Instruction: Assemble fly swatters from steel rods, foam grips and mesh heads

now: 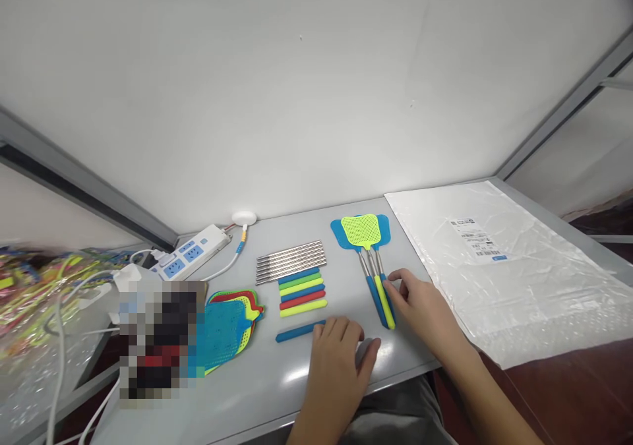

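Toward the table's front, my left hand (339, 353) rests palm down, its fingertips on the right end of a loose blue handle (299, 331). Its thumb stands apart from the fingers. On the right, my right hand (413, 303) has its bent fingers and thumb at the blue handle of the right-hand fly swatter (384, 227). Beside that lie a yellow-green fly swatter (363, 231) and another blue fly swatter (340, 235), their heads overlapping. Several coloured handles (302, 293) lie in a column left of them, below a row of metal rods (291, 260).
Stacked swatter heads (225, 329) lie on the left, partly behind a blurred patch. A power strip (192, 254) and a white round device (244, 218) with a cable stand at the back left. A white plastic mailer bag (494, 260) covers the right side, overhanging the front edge.
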`<state>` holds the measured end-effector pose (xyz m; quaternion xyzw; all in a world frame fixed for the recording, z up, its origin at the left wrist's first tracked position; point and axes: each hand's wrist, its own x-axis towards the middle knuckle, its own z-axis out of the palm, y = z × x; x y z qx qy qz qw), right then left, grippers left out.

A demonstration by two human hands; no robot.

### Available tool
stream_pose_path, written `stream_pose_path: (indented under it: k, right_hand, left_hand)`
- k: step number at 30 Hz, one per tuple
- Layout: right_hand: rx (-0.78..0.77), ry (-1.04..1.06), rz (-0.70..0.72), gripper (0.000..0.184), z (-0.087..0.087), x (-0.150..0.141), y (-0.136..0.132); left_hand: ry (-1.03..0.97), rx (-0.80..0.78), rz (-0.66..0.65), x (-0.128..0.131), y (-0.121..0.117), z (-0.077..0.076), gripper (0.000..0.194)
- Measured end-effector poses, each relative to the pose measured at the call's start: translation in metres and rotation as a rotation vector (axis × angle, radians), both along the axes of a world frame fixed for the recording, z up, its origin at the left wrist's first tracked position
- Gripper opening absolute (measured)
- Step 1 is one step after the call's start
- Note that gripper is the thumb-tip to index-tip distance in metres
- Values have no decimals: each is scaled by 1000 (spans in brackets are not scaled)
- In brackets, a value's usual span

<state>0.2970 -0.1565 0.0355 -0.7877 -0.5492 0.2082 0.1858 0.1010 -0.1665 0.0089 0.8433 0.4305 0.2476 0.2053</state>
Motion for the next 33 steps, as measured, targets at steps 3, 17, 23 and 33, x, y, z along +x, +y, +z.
stream_pose_path:
  k: [3, 17, 23, 33]
  right_hand:
    - [21, 1, 53, 27, 2, -15, -1]
    - [-10, -134, 537, 25, 22, -101, 52]
    - [2, -252, 661, 24, 20, -83, 83]
    - [36, -254, 834, 24, 22, -108, 190]
  left_hand:
    - [-3, 32, 41, -26, 2, 2, 15]
    - [76, -7, 275, -96, 2, 11, 14]
    - [51, -78, 283, -94, 0, 2, 19]
    - [71, -38, 239, -94, -3, -1, 9]
